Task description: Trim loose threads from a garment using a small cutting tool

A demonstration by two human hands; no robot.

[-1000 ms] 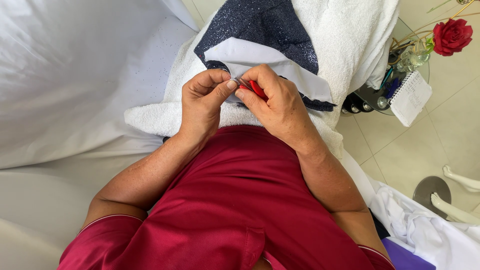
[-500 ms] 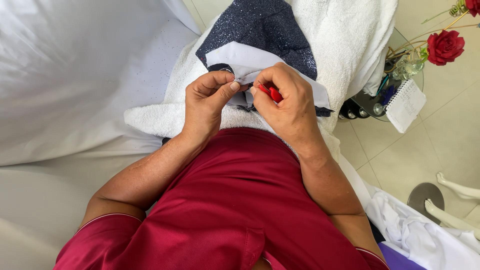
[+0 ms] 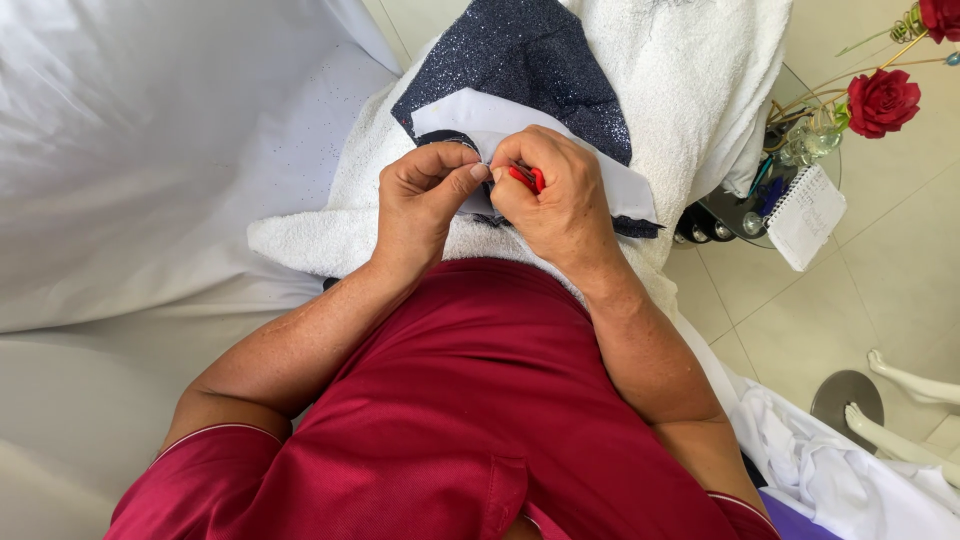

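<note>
A dark blue glittery fabric [image 3: 530,70] with a white lining strip [image 3: 560,135] lies on a white towel [image 3: 680,90] in front of me. My left hand [image 3: 425,200] pinches the edge of the white strip between thumb and forefinger. My right hand [image 3: 560,195] is closed around a small red-handled tool [image 3: 527,178], its tip hidden at the seam right beside the left fingertips. Both hands touch each other over the fabric edge.
White sheeting [image 3: 150,150] spreads to the left. At right, a small glass table [image 3: 745,210] holds red roses [image 3: 882,100], a spiral notepad [image 3: 808,215] and small bottles. White cloth [image 3: 840,470] and mannequin feet [image 3: 900,400] lie on the tiled floor.
Both hands stay at the seam with small finger shifts; the red tool has tucked deeper into the right hand. The view has drifted slightly.
</note>
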